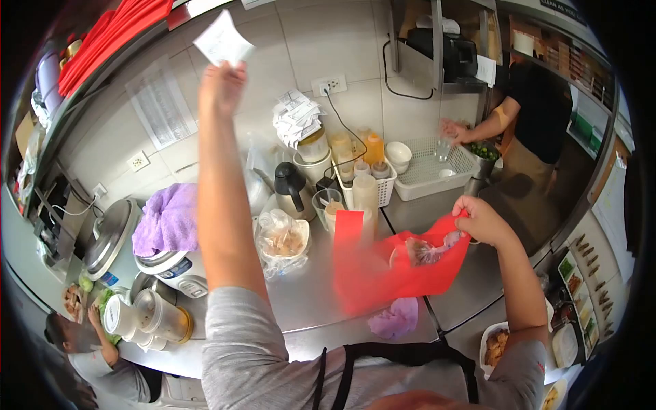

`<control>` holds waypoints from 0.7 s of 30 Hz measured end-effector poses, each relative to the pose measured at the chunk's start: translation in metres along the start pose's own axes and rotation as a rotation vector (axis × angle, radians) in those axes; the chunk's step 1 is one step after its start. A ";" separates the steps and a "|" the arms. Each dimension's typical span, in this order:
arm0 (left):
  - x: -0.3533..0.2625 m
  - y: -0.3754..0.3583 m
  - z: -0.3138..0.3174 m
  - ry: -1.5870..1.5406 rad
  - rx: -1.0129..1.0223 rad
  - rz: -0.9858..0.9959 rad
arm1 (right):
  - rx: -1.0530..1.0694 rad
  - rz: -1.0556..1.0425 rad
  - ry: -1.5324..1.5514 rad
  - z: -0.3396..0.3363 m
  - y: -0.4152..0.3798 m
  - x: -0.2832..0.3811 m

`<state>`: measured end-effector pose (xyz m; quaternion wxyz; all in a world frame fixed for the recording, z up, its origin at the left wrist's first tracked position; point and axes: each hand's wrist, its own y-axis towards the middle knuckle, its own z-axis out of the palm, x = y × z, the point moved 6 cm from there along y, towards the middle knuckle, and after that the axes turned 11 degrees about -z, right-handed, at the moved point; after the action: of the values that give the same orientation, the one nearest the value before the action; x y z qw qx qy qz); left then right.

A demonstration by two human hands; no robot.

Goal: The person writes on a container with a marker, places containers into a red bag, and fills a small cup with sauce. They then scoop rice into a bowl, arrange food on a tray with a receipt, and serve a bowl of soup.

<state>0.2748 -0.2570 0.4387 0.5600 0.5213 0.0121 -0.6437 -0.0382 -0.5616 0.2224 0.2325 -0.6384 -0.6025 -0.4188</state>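
Observation:
My left hand (220, 85) is raised high toward the tiled wall and pinches a small white paper slip (223, 41) by its lower edge. My right hand (482, 220) grips the top edge of a red plastic bag (396, 270) that hangs open over the steel counter (307, 301). Inside the bag lies a clear packet of food (430, 251). A purple cloth (396, 318) lies on the counter just below the bag.
A clear bag of food in a bowl (281, 240), a black jug (292, 189), cups and sauce bottles (355, 154) crowd the back. A rice cooker under a purple towel (167, 219) stands left. Another person (540, 102) works at a white basket (430, 167). A person (89, 348) crouches lower left.

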 end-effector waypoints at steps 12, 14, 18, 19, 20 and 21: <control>0.311 -0.240 0.141 0.430 0.624 -0.779 | -0.138 -0.043 0.275 0.009 0.010 -0.011; 0.318 -0.270 0.135 0.575 0.739 -0.897 | -0.179 -0.006 0.282 0.006 0.003 -0.007; 0.331 -0.284 0.087 1.572 0.881 -0.740 | -0.193 0.029 0.301 0.004 -0.001 -0.012; 0.327 -0.287 0.074 1.621 0.937 -0.756 | -0.199 0.024 0.319 0.004 -0.001 -0.014; 0.321 -0.290 0.060 1.669 0.989 -0.770 | -0.203 0.015 0.334 0.003 0.000 -0.016; 0.315 -0.294 0.050 1.716 1.041 -0.780 | -0.208 0.004 0.347 0.003 0.000 -0.016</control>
<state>0.0798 -0.4003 0.0789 -0.1698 0.9334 0.2909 -0.1234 -0.0366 -0.5682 0.2075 0.2666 -0.5782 -0.5058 -0.5820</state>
